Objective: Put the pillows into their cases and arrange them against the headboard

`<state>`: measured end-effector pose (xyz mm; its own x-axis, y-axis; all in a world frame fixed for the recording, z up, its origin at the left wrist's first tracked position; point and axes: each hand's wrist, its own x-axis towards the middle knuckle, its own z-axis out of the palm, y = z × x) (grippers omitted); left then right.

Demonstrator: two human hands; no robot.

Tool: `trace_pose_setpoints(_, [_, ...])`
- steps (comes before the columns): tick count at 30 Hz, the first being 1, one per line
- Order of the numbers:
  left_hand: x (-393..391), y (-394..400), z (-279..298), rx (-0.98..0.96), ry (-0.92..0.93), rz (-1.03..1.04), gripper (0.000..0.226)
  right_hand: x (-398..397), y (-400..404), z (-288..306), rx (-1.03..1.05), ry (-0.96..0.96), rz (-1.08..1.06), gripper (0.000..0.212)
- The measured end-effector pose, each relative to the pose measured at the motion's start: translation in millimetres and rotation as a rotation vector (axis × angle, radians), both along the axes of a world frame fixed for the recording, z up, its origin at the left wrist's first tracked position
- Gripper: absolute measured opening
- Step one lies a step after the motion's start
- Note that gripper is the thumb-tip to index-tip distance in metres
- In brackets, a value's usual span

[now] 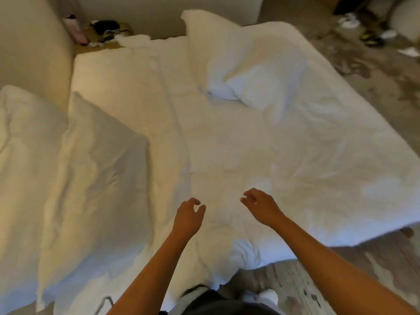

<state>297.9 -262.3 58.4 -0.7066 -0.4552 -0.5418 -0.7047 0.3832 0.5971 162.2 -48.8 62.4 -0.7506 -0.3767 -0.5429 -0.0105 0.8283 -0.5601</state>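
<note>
Two white pillows lean side by side at the left: one [25,155] at the frame's edge, the other [95,169] beside it, nearer the bed's middle. A third white pillow [236,64] lies loose on the far part of the bed. My left hand [188,214] and my right hand [261,205] hover over the white duvet [227,144] near its front edge. Both hands are empty, with fingers curled and apart. They are a short gap from each other and far from every pillow.
A beige wall or headboard panel [34,53] rises at the far left. A cluttered bedside surface [102,32] stands behind the bed. Patterned floor [375,71] with scattered items runs along the right; wooden floor [295,285] shows below the duvet's hanging edge.
</note>
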Motion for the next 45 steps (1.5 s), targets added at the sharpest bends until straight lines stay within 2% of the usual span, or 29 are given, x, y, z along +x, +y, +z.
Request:
trace_pose_setpoints(8, [-58.9, 266.6, 28.2, 0.153, -0.01, -0.526, 0.033, 100.0, 295.2, 17.4, -0.032, -0.026, -0.614, 0.018])
trace_pose_setpoints(10, [-62.8, 330.6, 39.5, 0.222, -0.009, -0.575, 0.03, 131.5, 351.8, 19.0, -0.044, -0.018, -0.765, 0.012])
trace_pose_setpoints(14, [-63.5, 443.8, 56.8, 0.391, 0.033, -0.606, 0.021, 189.7, 444.6, 21.1, -0.082, -0.01, -1.005, 0.013])
trace_pose_setpoints(21, [-59.9, 579.0, 59.8, 0.5, 0.01, -0.717, 0.016, 231.3, 548.1, 24.7, -0.162, 0.046, -1.244, 0.012])
trace_pose_setpoints(27, [-93.0, 649.2, 46.1, 0.463, -0.063, -0.748, 0.02, 167.7, 623.9, 26.5, -0.235, 0.113, -1.343, 0.015])
trace_pose_setpoints(33, [-181.8, 740.9, 25.6, 0.41, -0.091, -0.757, 0.019, 51.3, 723.0, 35.8, -0.226, 0.168, -1.297, 0.013])
trace_pose_setpoints(37, [-246.3, 810.9, 29.8, 0.437, -0.116, -0.763, 0.018, -11.4, 786.6, 45.8, -0.211, 0.166, -1.291, 0.011])
trace_pose_setpoints(45, [-364.3, 976.6, 60.3, 0.545, -0.061, -0.837, 0.022, -75.6, 912.1, 50.0, -0.197, 0.18, -1.343, 0.012])
